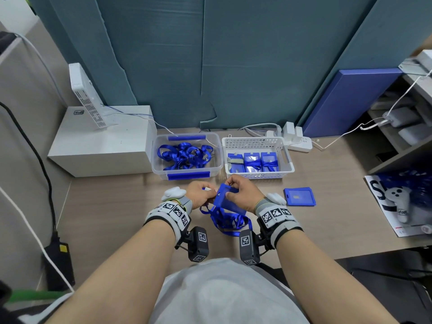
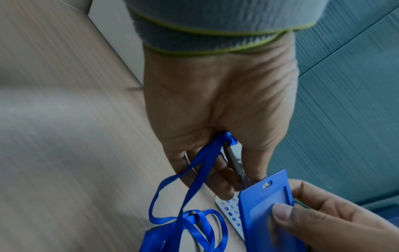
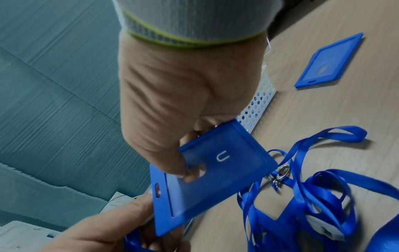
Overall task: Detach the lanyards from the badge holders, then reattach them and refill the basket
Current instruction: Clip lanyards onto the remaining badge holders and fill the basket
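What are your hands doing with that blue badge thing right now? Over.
Left hand pinching grey lanyard clip at slot. Right hand gripping blue plastic badge holder. Clip not visibly through slot. Loose blue ribbon lanyards piled underneath; nothing blocking.

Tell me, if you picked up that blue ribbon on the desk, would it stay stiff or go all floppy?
Probably floppy: the ribbon lies in loose loops and twists on the desk. It likely hangs down when lifted, as the part held by the left hand droops already. It looks light, and its loops may tangle.
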